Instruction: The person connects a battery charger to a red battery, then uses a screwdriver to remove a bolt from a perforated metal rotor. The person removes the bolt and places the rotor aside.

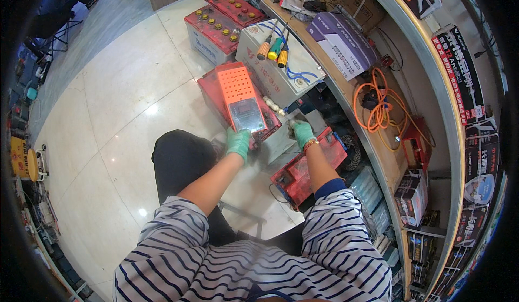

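My left hand [238, 142], in a green glove, is at the near end of an orange perforated charger or tester [242, 99] with a dark front panel, which lies on a red-topped battery [213, 93]; its grip is unclear. My right hand [302, 132], gloved too, is over a grey surface beside the battery, its fingertips hard to make out. Close by lie a whitish clamp or connector [273, 105] and another red battery [296, 176]. Three screwdrivers [275, 50] and blue wires [298, 75] rest on a large grey battery [259, 65].
More red-topped batteries [215, 28] stand at the back. A wooden shelf [344, 89] on the right bears boxes [342, 44] and a coiled orange cable [373, 107]. A person [61, 2] sits at the far upper left. A yellow-topped stool [33, 163] stands at the left.
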Motion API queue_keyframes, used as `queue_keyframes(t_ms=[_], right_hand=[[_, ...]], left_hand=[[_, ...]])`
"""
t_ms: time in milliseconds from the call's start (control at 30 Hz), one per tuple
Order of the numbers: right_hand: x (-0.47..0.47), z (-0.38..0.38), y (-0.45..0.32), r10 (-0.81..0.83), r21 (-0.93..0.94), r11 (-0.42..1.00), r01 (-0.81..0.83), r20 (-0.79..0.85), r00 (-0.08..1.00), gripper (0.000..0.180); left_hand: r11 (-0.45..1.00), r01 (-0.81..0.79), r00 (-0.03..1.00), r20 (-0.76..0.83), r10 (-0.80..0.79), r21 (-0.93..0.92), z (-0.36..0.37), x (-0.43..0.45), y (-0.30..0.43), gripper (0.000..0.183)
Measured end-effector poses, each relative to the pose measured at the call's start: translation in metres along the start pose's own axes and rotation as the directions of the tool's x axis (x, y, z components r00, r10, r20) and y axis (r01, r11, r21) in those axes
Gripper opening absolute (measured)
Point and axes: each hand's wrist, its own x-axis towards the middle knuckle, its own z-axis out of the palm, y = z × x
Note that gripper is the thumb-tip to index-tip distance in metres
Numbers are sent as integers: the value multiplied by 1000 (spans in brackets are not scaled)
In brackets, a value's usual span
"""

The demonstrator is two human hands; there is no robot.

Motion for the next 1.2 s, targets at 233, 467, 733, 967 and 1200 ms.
queue_keyframes(t_ms=[233, 467, 733, 967, 1200], right_hand=[[10, 1, 10, -125, 23, 992, 126, -58, 991, 24], [27, 13, 30, -386, -330, 885, 330, -119, 915, 25], [38, 9, 14, -546, -579, 708, 405, -84, 834, 28], [-44, 68, -96, -362, -7, 932, 363, 54, 931, 28], [-105, 49, -68, -349, -195, 903, 383, 187, 918, 27]], left_hand=[[999, 8, 1000, 13, -9, 37, 1, -7, 5, 45], [993, 6, 999, -40, -1, 115, 9, -22, 13, 42], [998, 63, 997, 34, -62, -23, 13, -11, -5, 42], [969, 29, 987, -163, 12, 246, 23, -50, 34, 40], [958, 13, 984, -176, 39, 285, 19, -39, 24, 39]])
